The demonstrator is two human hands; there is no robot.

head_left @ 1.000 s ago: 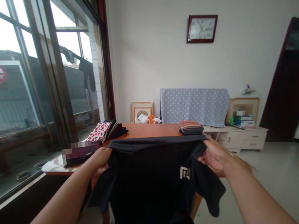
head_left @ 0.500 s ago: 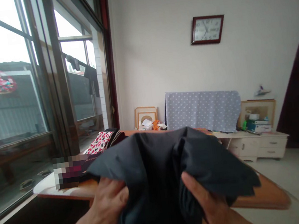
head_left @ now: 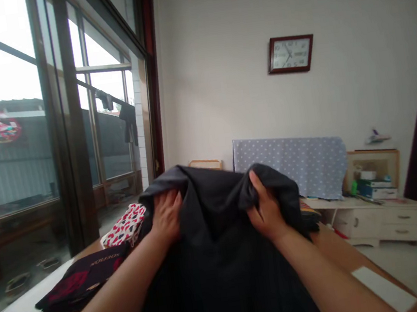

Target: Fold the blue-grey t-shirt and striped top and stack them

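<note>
A dark grey garment (head_left: 219,236) hangs in front of me, held up by its upper part and draping down past the bottom of the view; its exact kind is hard to make out. On its left side, my left hand (head_left: 166,215) grips the cloth near the top fold. My right hand (head_left: 265,207) has bunched cloth between thumb and fingers on the other side. Left of the garment lies a folded dark garment with lettering (head_left: 89,274), and behind that a white cloth with red and black hearts (head_left: 127,225).
A wooden table (head_left: 343,245) runs beneath, with a white sheet (head_left: 383,286) at its right edge. Large windows (head_left: 13,166) line the left. Against the far wall stand a white cabinet (head_left: 386,222) and something draped in dotted blue-grey cloth (head_left: 290,165). A clock (head_left: 291,54) hangs above.
Both hands have moved up and forward, lifting the dark garment higher so that it now hangs down. The view has shifted, showing more of the folded dark garment at left.
</note>
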